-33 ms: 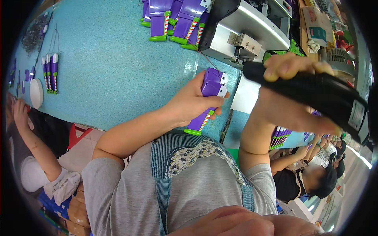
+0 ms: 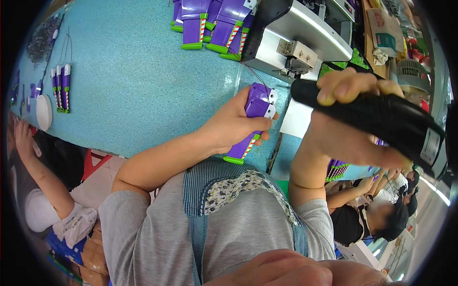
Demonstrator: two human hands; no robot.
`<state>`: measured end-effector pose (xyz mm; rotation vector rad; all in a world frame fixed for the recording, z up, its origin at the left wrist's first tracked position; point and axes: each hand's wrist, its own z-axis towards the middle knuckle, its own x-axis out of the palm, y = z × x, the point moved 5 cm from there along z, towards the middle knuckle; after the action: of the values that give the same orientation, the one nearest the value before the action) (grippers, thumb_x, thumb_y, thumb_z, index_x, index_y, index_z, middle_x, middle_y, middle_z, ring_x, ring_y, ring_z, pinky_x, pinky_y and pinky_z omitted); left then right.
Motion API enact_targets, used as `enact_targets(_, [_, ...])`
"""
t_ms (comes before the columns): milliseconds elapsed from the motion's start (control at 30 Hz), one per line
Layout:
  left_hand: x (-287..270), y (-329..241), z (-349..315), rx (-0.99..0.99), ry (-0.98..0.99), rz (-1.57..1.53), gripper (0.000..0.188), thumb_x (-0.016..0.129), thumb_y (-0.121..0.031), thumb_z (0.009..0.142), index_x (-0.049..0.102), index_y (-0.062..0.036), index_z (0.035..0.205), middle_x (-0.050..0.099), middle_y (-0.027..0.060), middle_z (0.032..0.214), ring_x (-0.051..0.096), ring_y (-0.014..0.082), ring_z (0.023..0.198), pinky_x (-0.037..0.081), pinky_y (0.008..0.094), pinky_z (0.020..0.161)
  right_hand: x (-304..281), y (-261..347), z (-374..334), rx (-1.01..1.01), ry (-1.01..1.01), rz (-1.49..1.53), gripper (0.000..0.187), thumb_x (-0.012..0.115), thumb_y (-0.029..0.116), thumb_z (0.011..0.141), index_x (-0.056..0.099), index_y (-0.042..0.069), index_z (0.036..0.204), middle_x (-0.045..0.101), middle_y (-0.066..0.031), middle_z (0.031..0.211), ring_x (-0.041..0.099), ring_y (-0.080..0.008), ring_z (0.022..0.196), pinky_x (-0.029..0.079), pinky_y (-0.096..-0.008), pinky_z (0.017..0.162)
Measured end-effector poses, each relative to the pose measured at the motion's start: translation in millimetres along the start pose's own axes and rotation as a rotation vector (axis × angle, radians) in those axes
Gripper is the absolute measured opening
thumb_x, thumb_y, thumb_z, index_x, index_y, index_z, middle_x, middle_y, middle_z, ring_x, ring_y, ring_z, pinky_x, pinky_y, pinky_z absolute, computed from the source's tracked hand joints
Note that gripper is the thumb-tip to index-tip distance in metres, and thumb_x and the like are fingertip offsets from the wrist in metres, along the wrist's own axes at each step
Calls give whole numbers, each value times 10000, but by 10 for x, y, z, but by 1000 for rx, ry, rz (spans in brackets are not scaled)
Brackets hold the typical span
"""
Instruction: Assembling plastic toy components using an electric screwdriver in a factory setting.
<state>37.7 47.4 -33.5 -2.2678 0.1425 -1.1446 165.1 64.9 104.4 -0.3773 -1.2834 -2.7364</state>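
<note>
My left hand (image 2: 234,125) is closed around a purple plastic toy part (image 2: 257,102) above the blue tabletop. The part has a green end, a red-and-white striped edge and white tabs with holes on its right side. A thin dark wire runs from its top toward the far pieces. Up on the right, my right hand (image 2: 341,128) grips a black electric screwdriver (image 2: 377,109), held aslant with its narrow end toward the purple part. A gap separates the two. The hand and tool are partly blurred.
A pile of similar purple parts (image 2: 194,24) lies at the far edge beside a silver-and-black machine (image 2: 296,43). Several slim purple pieces (image 2: 60,89) and a white round object (image 2: 44,113) lie at left. A white sheet (image 2: 296,116) sits right of my left hand. Other people sit on both sides.
My right hand and the electric screwdriver have shifted slightly left, toward the purple part. My left hand has barely moved.
</note>
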Motion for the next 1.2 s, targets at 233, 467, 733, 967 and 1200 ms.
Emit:
enact_targets(233, [99,-31,-45,-64,11,20,438,621,36,801,390,-28,1169,586,75,891,608,150,629,500,280,517,140,-120,-179,70,41,-27,930,379,833,751,485,45,1232,575,-157,762,534,-233,568,442,-351,543])
enact_targets(467, [44,1,-64,-98,-11,134,512,648,1,820,366,-27,1247,581,76,884,617,141,677,520,280,571,151,-177,-233,32,8,-18,937,378,835,748,478,46,1243,570,-149,731,534,-226,541,441,-346,531])
enact_targets(733, [39,-33,-46,-78,4,129,407,650,-72,856,428,-35,1194,630,135,1020,658,181,700,543,296,594,109,-25,19,78,52,17,956,341,845,752,463,26,1229,580,-150,763,543,-240,566,450,-372,579])
enact_targets(967, [-19,7,-22,-94,-56,140,351,651,-144,877,452,-44,1148,643,137,970,619,170,602,506,290,487,-157,-175,160,15,58,126,962,324,868,733,497,40,1191,607,-174,801,572,-260,650,458,-369,604])
enact_targets(1200, [10,5,7,-81,-46,99,297,649,-111,863,455,-37,1074,580,74,815,599,157,576,483,285,444,205,93,-122,20,20,-29,938,353,843,749,482,37,1211,570,-140,739,529,-226,539,438,-348,508])
